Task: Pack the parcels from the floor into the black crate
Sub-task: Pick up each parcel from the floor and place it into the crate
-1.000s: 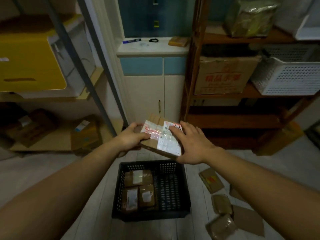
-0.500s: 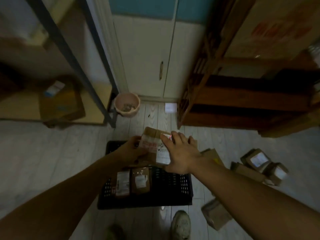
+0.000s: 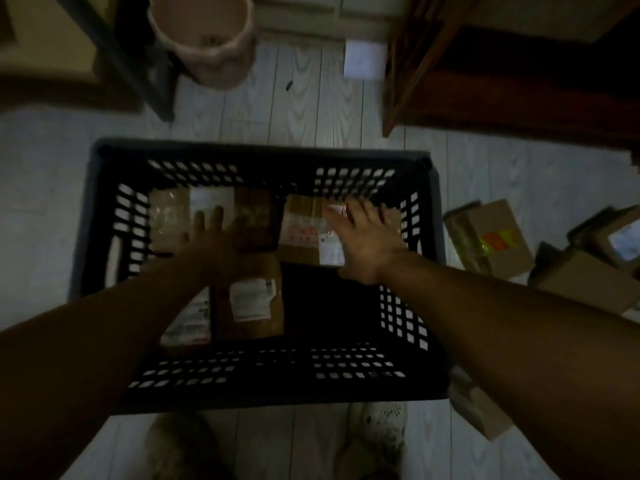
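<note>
Hands work inside the black crate (image 3: pixel 256 152), well apart from each other. The right hand (image 3: pixel 367 244) lies with spread fingers on a labelled parcel (image 3: pixel 301 230) in the far right corner, seemingly pressing it flat beside its neighbours so the rows sit tight. The left hand (image 3: pixel 214 244), fingers straight, rests on the far-left parcels (image 3: pixel 169 220), likely steadying them. More loose parcels (image 3: pixel 498 237) wait on the floor (image 3: pixel 304 109) to the right.

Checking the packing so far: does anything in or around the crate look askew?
Nothing inside the black crate stands out; its parcels lie flat, side by side. The unpacked parcels on the floor to its right lie jumbled at angles.
</note>
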A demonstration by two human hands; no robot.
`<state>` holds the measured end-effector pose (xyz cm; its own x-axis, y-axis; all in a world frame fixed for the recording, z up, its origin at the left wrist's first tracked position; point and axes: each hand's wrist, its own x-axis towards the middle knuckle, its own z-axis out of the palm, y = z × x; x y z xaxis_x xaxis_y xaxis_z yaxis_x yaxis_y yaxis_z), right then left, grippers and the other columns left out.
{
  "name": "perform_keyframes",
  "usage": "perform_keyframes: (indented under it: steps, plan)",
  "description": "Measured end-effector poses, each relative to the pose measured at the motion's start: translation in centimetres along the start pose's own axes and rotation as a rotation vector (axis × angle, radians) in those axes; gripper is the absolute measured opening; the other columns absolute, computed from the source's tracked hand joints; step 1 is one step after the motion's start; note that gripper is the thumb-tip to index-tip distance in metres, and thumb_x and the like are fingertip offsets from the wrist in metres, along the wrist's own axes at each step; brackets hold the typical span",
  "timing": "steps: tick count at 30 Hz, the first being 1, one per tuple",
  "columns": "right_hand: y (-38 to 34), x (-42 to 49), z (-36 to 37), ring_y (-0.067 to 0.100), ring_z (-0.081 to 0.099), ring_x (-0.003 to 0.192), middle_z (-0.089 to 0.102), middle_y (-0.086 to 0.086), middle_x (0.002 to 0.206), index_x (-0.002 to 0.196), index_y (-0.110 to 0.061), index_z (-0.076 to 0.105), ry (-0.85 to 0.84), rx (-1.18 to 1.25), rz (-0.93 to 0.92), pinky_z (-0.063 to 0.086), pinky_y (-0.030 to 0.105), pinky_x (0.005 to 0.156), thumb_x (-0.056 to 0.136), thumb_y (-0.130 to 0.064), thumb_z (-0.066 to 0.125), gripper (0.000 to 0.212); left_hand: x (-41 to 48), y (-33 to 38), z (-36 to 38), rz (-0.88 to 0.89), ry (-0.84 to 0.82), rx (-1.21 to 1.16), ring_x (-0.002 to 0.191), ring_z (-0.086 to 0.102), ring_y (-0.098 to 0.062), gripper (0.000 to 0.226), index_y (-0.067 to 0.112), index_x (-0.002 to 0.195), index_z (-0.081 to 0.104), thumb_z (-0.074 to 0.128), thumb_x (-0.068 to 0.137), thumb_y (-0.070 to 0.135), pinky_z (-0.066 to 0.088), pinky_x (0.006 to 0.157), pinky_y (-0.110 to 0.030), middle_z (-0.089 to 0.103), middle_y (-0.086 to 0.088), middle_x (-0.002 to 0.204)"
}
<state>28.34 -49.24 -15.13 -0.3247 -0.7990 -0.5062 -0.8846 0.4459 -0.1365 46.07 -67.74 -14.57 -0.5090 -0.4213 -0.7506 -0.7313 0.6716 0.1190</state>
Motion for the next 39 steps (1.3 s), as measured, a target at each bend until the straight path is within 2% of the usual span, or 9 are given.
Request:
perform_keyframes:
  steps: [3,5,12,18,25,27,30,33,39]
  plan:
    - [1.0,2.5,2.9,0.036,0.027,0.137,0.027,0.016,0.151,0.152,-0.022,0.008,0.002,0.109,0.014,0.023,0.045,0.114,0.08,-0.045,0.064,0.095,2.8,-0.5,3.4,0.02,0.067,0.001,0.143,-0.019,-0.034,0.1,0.038,0.147,-0.013,0.051,0.077,0.069,0.001,0.113,-0.063,-0.022,-0.001,0.157]
    - [0.9,3.6,4.3,0.037,0.031,0.136,0.027,0.017,0.152,0.153,-0.019,0.008,-0.051,0.246,0.009,0.03,0.041,0.111,0.086,-0.039,0.061,0.088,3.6,-0.8,4.7,0.024,0.09,-0.005,0.143,-0.023,-0.033,0.104,0.042,0.145,-0.016,0.053,0.073,0.072,0.0,0.112,-0.065,-0.025,0.002,0.156]
    - [0.4,6.2,6.1,0.028,0.004,0.147,0.003,0.013,0.159,0.152,-0.017,0.008,0.038,0.401,-0.034,0.01,0.034,0.119,0.071,-0.039,0.078,0.11,3.7,-1.4,5.4,0.015,0.122,0.032,0.142,-0.026,-0.028,0.11,0.044,0.146,-0.011,0.053,0.064,0.078,0.001,0.113,-0.064,-0.026,0.006,0.156]
    - [1.2,7.3,5.0,0.023,0.033,0.136,0.028,0.004,0.151,0.15,-0.024,0.008,-0.047,0.479,-0.055,0.028,0.026,0.106,0.063,-0.038,0.082,0.115,3.7,-1.5,4.9,0.047,0.131,0.102,0.14,-0.029,-0.031,0.111,0.043,0.147,-0.007,0.051,0.061,0.082,0.002,0.111,-0.066,-0.023,0.003,0.156]
    - [0.2,8.0,5.9,0.024,0.012,0.147,0.004,0.003,0.16,0.151,-0.031,-0.011,-0.083,0.527,-0.076,0.02,0.042,0.119,0.06,-0.051,0.081,0.131,4.1,-1.8,4.6,0.071,0.099,0.096,0.138,-0.035,-0.029,0.124,0.039,0.148,-0.009,0.037,0.044,0.088,-0.001,0.11,-0.067,-0.024,0.002,0.156]
    - [0.1,7.8,5.9,0.026,0.017,0.145,0.01,0.005,0.159,0.151,-0.029,-0.009,-0.063,0.551,-0.069,0.023,0.041,0.118,0.062,-0.048,0.082,0.129,4.1,-1.8,4.8,0.076,0.091,0.098,0.138,-0.035,-0.029,0.123,0.039,0.148,-0.009,0.038,0.045,0.088,-0.001,0.11,-0.067,-0.024,0.002,0.156]
    - [0.1,7.0,5.2,0.035,0.022,0.14,0.018,0.013,0.152,0.152,-0.029,-0.006,0.047,0.395,-0.067,0.027,0.049,0.114,0.062,-0.054,0.077,0.124,4.0,-1.7,5.0,0.078,0.097,0.092,0.137,-0.036,-0.028,0.118,0.04,0.148,-0.008,0.046,0.053,0.086,-0.001,0.111,-0.067,-0.023,0.002,0.156]
    - [0.5,6.4,4.8,0.038,0.006,0.142,0.005,0.017,0.154,0.151,-0.03,-0.011,0.064,0.091,-0.02,0.012,0.048,0.116,0.071,-0.051,0.071,0.117,4.1,-1.8,5.0,0.064,0.087,0.085,0.137,-0.037,-0.029,0.115,0.041,0.147,-0.007,0.052,0.058,0.083,-0.002,0.111,-0.067,-0.025,0.002,0.156]
    - [0.0,8.3,7.0,0.04,-0.003,0.144,-0.001,0.02,0.156,0.151,-0.029,-0.007,-0.018,-0.14,-0.018,0.001,0.054,0.116,0.078,-0.028,0.066,0.103,4.4,-2.1,5.3,0.086,0.085,0.09,0.135,-0.038,-0.03,0.12,0.04,0.147,-0.009,0.036,0.046,0.089,-0.002,0.11,-0.068,-0.028,0.001,0.155]
